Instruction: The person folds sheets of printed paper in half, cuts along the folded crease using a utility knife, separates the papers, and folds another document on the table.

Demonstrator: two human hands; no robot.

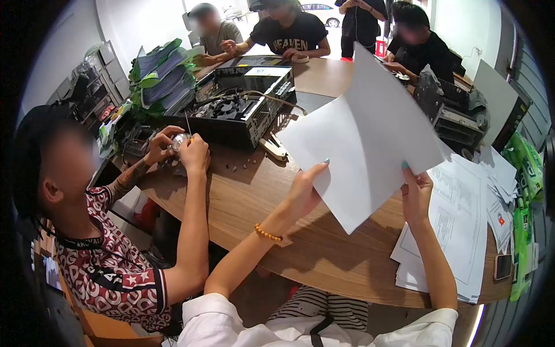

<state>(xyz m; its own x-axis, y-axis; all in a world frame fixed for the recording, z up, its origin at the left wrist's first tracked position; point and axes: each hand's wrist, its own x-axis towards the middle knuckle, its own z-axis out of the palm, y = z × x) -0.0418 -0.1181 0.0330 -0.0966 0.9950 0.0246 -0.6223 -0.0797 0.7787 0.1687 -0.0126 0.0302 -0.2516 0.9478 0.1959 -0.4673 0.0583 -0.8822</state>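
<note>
White sheets of paper (pixel 352 139) are held up over the wooden table, fanned apart. My left hand (pixel 309 188) pinches the left sheet, thumb on its face and a beaded bracelet on the wrist. At the lower right corner, my right hand (pixel 415 191) grips the other sheet between thumb and fingers. Both sheets overlap in the middle, and their exact number cannot be made out. Below and beside my right hand lies a loose stack of printed papers (pixel 457 225) on the table.
An opened computer case (pixel 243 104) stands on the table (pixel 260 214). At left, a co-worker (pixel 110 248) works on a small metal part with a tool. More people sit or stand across the table. A phone (pixel 503 266) and green packages (pixel 523 214) are at right.
</note>
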